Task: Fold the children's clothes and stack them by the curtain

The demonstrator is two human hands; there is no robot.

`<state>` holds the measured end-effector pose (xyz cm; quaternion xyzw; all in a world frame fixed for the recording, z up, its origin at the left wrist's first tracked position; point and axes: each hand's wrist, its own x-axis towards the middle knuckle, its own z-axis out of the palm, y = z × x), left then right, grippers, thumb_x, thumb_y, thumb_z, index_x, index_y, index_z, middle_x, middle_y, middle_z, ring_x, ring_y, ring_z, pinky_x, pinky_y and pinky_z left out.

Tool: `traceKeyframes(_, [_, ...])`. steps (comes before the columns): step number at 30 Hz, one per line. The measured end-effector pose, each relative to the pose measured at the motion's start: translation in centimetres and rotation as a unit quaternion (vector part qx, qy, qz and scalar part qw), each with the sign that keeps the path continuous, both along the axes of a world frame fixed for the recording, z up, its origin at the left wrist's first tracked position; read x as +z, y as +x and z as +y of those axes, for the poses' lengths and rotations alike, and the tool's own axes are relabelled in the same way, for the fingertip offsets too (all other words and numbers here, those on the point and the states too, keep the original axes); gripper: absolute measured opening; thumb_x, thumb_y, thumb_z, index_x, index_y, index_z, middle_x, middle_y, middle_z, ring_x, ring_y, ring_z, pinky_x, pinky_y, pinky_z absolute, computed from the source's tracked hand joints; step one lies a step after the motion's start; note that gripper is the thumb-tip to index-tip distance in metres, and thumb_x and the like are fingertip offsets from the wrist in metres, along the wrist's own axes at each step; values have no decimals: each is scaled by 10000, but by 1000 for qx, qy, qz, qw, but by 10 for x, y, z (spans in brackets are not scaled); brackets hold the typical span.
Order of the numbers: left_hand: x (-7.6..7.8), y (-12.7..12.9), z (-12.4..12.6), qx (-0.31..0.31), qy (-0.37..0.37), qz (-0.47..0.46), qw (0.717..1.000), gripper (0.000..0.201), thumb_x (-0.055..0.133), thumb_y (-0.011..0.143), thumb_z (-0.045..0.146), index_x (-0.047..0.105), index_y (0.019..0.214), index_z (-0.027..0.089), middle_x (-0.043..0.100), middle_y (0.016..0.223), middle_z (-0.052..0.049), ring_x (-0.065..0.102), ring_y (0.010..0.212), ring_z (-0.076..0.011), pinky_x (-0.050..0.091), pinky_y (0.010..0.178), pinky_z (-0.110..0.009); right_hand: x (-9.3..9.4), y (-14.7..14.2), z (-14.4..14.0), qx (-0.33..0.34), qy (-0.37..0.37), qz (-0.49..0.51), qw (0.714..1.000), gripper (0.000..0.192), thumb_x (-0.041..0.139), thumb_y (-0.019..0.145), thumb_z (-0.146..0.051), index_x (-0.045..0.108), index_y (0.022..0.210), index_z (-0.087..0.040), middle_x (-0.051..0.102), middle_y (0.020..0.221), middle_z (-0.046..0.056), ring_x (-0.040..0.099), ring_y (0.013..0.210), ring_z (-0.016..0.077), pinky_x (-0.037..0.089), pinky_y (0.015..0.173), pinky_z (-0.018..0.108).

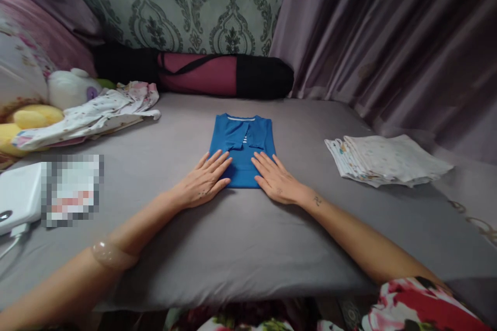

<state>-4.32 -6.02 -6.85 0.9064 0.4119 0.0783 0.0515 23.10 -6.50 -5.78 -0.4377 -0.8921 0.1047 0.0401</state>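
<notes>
A folded blue polo shirt [242,137] with a white-striped collar lies flat on the grey sheet [248,238] in the middle. My left hand [204,182] rests palm down on the shirt's near left corner, fingers spread. On the near right corner, my right hand [276,180] presses flat the same way. Neither hand grips anything.
A stack of folded white printed cloths [386,159] lies at the right. Loose floral garments [97,114] and plush toys [64,90] sit at the left. A white device [19,196] is at the left edge. A maroon and black roll bag [217,73] lines the wall; curtains hang right.
</notes>
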Motion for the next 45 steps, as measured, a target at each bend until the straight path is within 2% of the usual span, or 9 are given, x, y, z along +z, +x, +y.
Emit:
traceKeyframes(7, [0, 8, 2, -70, -44, 2, 997, 649, 289, 986, 569, 285, 1520, 199, 274, 1581, -104, 180, 1477, -268, 164, 1194, -493, -2, -6, -1, 41, -21, 10, 999, 558, 252, 1019, -419, 263, 1531, -195, 215, 1601, 77, 99, 1488, 237, 118, 1204, 513])
traceKeyframes(11, [7, 8, 2, -84, 28, -27, 996, 546, 413, 968, 520, 504, 1383, 178, 410, 1495, -165, 364, 1388, -311, 307, 1132, -494, 1, -5, -4, 34, -47, 19, 998, 601, 278, 1011, -463, 253, 1532, -165, 179, 1606, 100, 78, 1489, 240, 104, 1206, 513])
traceKeyframes(14, [12, 13, -1, -111, 63, -28, 991, 386, 417, 990, 408, 618, 1224, 175, 571, 1303, -154, 547, 1186, -264, 449, 1001, -422, 3, -7, -11, 29, -30, 40, 998, 636, 374, 984, -474, 269, 1526, -158, 175, 1604, 120, 69, 1490, 251, 100, 1203, 529])
traceKeyframes(19, [16, 20, -4, -139, 76, -4, 987, 333, 346, 1012, 284, 655, 1065, 173, 675, 1052, -111, 634, 969, -194, 498, 877, -330, 3, -11, -19, 26, -7, 71, 997, 557, 462, 959, -428, 424, 1455, -178, 358, 1537, 129, 260, 1450, 245, 182, 1193, 511])
traceKeyframes(23, [14, 21, -3, -104, 93, -49, 989, 349, 316, 1018, 294, 646, 1038, 182, 696, 989, -100, 655, 951, -191, 513, 875, -333, 0, -4, -14, 0, 34, 80, 996, 514, 508, 919, -305, 488, 1406, -145, 442, 1485, 138, 362, 1403, 243, 284, 1171, 461])
traceKeyframes(27, [9, 16, -2, -92, 103, -54, 989, 363, 296, 1024, 303, 629, 1065, 167, 708, 1008, -108, 669, 961, -206, 531, 878, -361, -6, 12, -9, -21, 63, 66, 996, 579, 496, 838, -150, 473, 1415, -116, 445, 1479, 156, 386, 1389, 249, 321, 1162, 453])
traceKeyframes(34, [0, -6, 3, -104, 71, -36, 991, 414, 376, 951, 191, 515, 1340, 161, 594, 1341, -133, 535, 1268, -236, 447, 1065, -410, -10, 22, -9, -13, 77, 34, 996, 597, 405, 844, -78, 457, 1434, -146, 471, 1464, 137, 426, 1363, 236, 371, 1133, 453])
traceKeyframes(41, [-3, -28, 4, -118, 56, -47, 990, 465, 347, 937, 136, 523, 1364, 189, 567, 1388, -82, 517, 1295, -190, 415, 1110, -359, -6, 23, -14, -7, 88, 15, 996, 575, 331, 867, -34, 501, 1403, -151, 490, 1453, 116, 458, 1341, 220, 389, 1118, 429])
traceKeyframes(45, [-3, -34, 9, -110, 47, -60, 991, 533, 400, 874, 115, 487, 1396, 181, 499, 1452, -93, 452, 1351, -211, 399, 1122, -371, -5, 29, -9, -1, 87, 38, 996, 618, 385, 821, -44, 463, 1427, -130, 467, 1470, 121, 446, 1347, 217, 384, 1120, 427])
